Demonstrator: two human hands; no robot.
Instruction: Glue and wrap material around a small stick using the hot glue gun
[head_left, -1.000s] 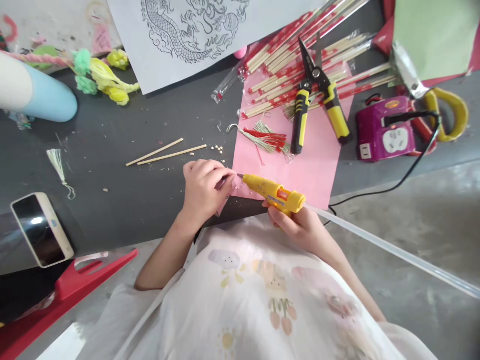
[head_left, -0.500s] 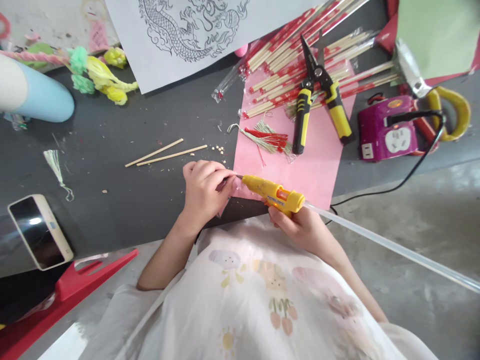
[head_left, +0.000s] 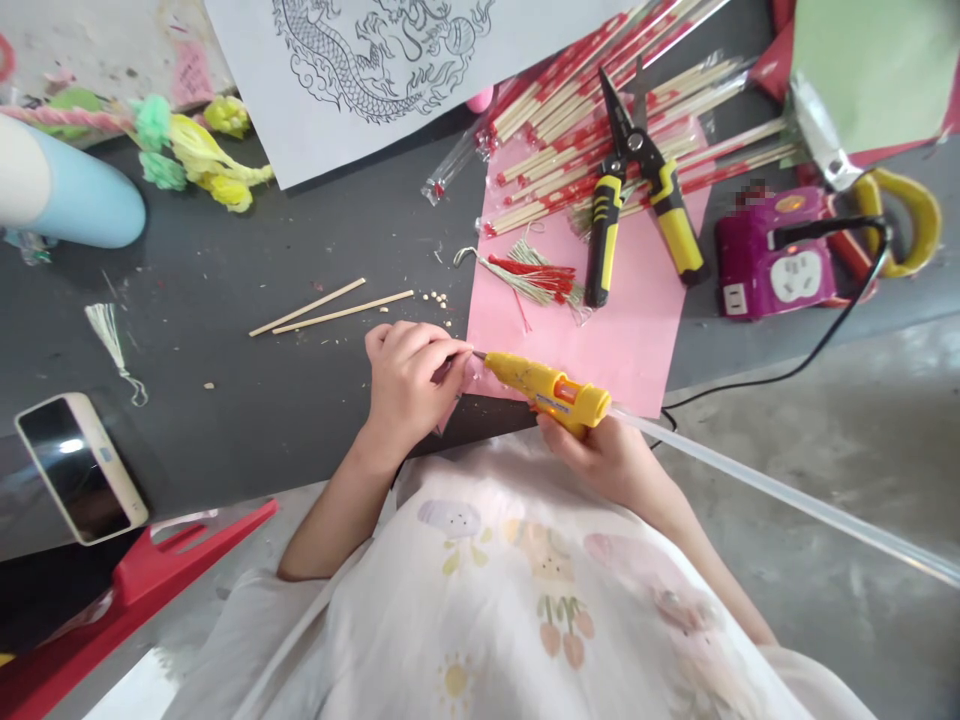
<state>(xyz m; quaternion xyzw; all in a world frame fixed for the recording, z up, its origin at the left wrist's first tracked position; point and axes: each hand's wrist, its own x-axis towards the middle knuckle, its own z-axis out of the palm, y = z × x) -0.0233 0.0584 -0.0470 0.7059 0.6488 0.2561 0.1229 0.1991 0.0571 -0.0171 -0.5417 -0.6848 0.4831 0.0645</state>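
Note:
My right hand grips a yellow hot glue gun with a long clear glue stick trailing out of its back. Its nozzle points left and meets my left hand. That hand is closed in a pinch on a small piece at the near corner of a pink paper sheet; what it pinches is too hidden to name. Both hands are at the front edge of the dark table.
Two bare sticks lie left of my left hand. Yellow-handled cutters, a red-green tassel and bundles of red-wrapped sticks lie on and behind the pink sheet. A purple power socket, a phone, a dragon drawing.

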